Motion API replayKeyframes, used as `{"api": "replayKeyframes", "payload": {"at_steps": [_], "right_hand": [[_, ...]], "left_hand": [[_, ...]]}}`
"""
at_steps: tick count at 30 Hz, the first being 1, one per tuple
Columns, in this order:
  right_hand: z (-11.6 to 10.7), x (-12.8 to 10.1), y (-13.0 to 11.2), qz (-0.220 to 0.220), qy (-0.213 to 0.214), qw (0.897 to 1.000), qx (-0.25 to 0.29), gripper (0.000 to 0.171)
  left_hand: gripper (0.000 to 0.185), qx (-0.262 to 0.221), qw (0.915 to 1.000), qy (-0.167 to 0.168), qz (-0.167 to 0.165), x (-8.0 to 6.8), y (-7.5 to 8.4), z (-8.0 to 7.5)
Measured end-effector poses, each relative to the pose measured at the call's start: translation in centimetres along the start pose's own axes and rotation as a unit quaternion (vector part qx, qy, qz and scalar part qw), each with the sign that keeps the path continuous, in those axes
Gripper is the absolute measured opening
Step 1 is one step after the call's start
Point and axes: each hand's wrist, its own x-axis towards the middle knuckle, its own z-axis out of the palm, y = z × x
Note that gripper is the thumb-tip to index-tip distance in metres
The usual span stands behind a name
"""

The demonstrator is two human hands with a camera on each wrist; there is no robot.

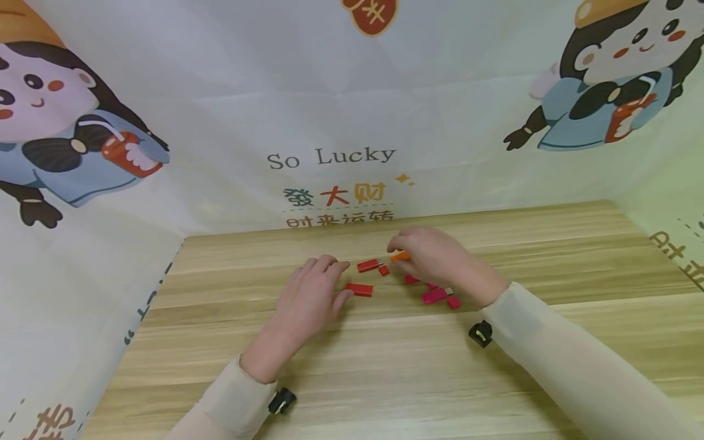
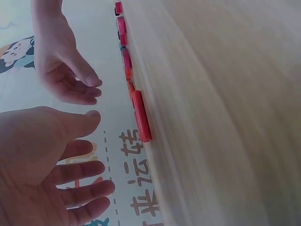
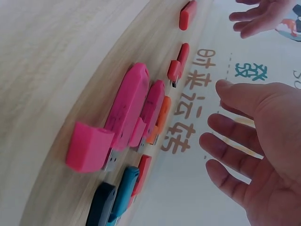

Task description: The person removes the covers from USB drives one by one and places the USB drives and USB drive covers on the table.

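Fingers of the right hand [image 1: 434, 256] hang loosely spread and slightly bent over the cluster of small USB sticks; the wrist view shows them apart and gripping nothing, though from the head view an orange stick [image 1: 401, 256] peeks out just at the fingertips, and I cannot tell whether they touch it. Fingers of the left hand [image 1: 313, 293] lie nearly straight and relaxed, holding nothing, with the tips just beside a capped red stick [image 1: 359, 289].

Taking the wooden surface [image 1: 385, 379] as the ground, everything sits near its far middle, in front of the printed backdrop [image 1: 330, 159]. Around the orange stick: another red stick [image 1: 370, 265] with its metal plug bared lies just to its left, with a loose red cap [image 1: 383, 270] touching or nearly touching it. To the right and nearer the person lies a pink stick [image 1: 436, 296], uncapped, with its pink cap [image 1: 454, 302] just beside the plug. Dark and teal sticks [image 3: 113, 200] show only in the right wrist view.

These pieces look light, rigid and smooth-shelled, so I would judge them prone to skating on the wood. A pinch across the long flat sides of the body seems safest, away from the plug; the caps are tiny and likely fiddly.
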Motion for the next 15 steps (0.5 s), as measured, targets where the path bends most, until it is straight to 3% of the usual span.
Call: {"api": "replayKeyframes", "payload": {"at_steps": [15], "right_hand": [[-0.5, -2.8, 0.4, 0.009, 0.046, 0.999, -0.012, 0.036]], "left_hand": [[0.043, -0.018, 0.9994, -0.03, 0.003, 1.2, 0.3, 0.6]]}}
